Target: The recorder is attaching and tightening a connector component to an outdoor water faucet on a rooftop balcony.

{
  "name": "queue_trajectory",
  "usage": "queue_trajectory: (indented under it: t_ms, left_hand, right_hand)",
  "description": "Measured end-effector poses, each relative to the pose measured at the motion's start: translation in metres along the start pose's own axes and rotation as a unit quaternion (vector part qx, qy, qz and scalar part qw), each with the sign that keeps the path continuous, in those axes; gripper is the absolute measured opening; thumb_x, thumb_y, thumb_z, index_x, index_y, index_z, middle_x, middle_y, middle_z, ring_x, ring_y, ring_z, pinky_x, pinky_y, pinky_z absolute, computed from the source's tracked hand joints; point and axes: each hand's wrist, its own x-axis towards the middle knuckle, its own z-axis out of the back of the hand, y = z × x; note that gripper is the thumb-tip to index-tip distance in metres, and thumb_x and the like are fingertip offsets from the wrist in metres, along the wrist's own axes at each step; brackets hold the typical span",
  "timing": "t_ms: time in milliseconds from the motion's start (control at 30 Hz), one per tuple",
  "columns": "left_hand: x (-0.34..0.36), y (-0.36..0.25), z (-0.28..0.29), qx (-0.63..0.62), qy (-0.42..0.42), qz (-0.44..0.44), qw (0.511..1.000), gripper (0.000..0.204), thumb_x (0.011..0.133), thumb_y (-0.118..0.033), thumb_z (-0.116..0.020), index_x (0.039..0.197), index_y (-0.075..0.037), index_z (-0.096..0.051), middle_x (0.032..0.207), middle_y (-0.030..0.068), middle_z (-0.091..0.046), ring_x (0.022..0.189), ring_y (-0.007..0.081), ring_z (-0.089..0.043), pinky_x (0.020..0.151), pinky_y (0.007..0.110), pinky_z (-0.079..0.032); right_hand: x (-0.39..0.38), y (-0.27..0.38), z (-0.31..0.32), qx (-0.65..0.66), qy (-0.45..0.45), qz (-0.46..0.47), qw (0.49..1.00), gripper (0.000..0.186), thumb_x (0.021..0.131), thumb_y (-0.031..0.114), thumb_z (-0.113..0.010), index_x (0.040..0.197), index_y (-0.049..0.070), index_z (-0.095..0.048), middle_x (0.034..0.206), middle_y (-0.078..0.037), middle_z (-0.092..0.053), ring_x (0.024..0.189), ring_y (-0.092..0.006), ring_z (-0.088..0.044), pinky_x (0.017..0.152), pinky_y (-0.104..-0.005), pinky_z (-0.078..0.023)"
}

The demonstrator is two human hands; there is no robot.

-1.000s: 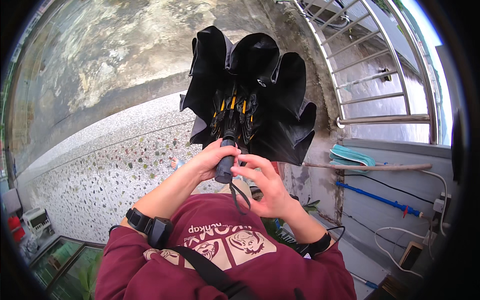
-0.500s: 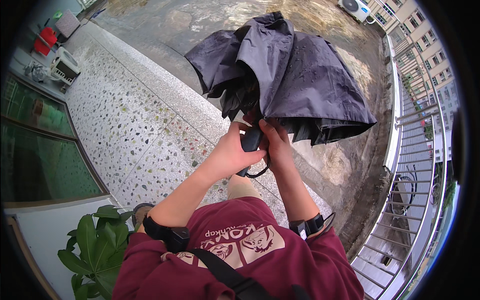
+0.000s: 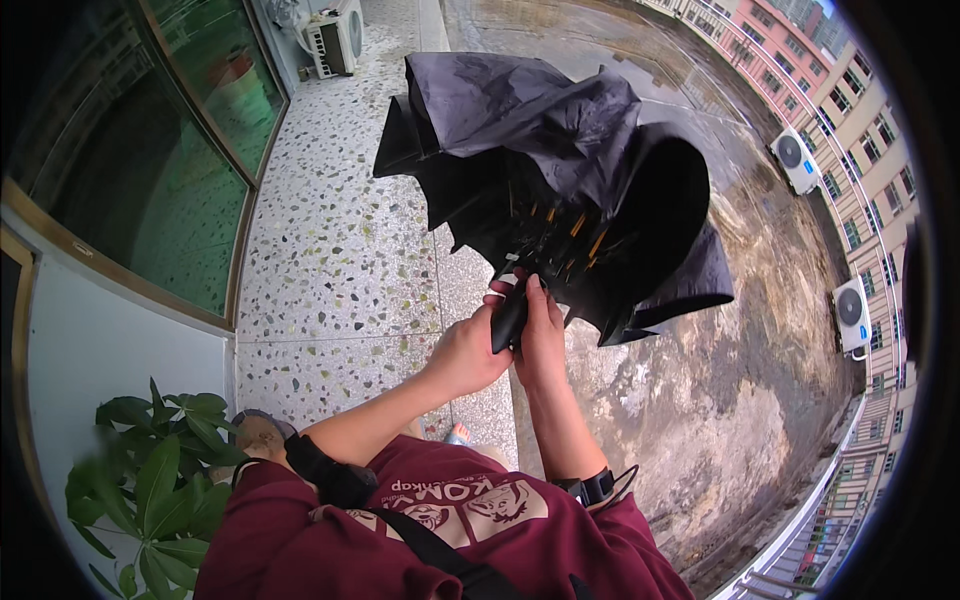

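Note:
A black umbrella [image 3: 520, 105] points away from me, its canopy partly spread with loose, sagging folds. Orange-tipped ribs show inside the dark underside. Both hands grip its black handle [image 3: 509, 318] just below the canopy. My left hand [image 3: 468, 350] wraps the handle from the left side. From the right, my right hand [image 3: 541, 335] closes round it, thumb lying along the upper part. Some fingertips are hidden behind the handle.
A speckled terrazzo walkway [image 3: 330, 230] runs ahead, beside a stained concrete roof [image 3: 700, 430]. On the left are glass doors [image 3: 200, 130] and a leafy plant [image 3: 150, 480]. An air-conditioner unit [image 3: 335, 40] stands by the wall; a metal railing [image 3: 800, 560] edges the right.
The view has turned to the right. The canopy has shifted from hanging folded with its outside showing to a wider spread, exposing ribs and underside. Both hands remain on the handle.

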Motion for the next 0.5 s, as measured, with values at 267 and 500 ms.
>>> queue_trajectory:
  t_ms: [267,500]
  left_hand:
    - [0.303,0.161,0.075,0.036,-0.063,0.036,0.997,0.051,0.068,-0.019,-0.06,0.11,0.004,-0.042,0.081,0.0257,-0.06,0.075,0.0413,-0.06,0.067,0.048,-0.048]
    - [0.663,0.202,0.249,0.027,0.142,-0.1,0.984,0.056,0.071,-0.028,-0.064,0.113,0.0,-0.039,0.078,0.0203,-0.059,0.073,0.0372,-0.06,0.063,0.044,-0.047]
  right_hand:
    - [0.339,-0.073,-0.075,0.164,0.076,-0.075,0.981,0.041,0.093,0.037,-0.042,0.112,0.001,-0.044,0.092,-0.01,-0.057,0.099,-0.03,-0.055,0.091,-0.0391,-0.042]
    - [0.676,0.022,-0.197,0.073,0.035,0.024,0.996,0.037,0.091,0.027,-0.049,0.113,-0.002,-0.042,0.092,-0.014,-0.057,0.093,-0.0308,-0.058,0.082,-0.0399,-0.048]
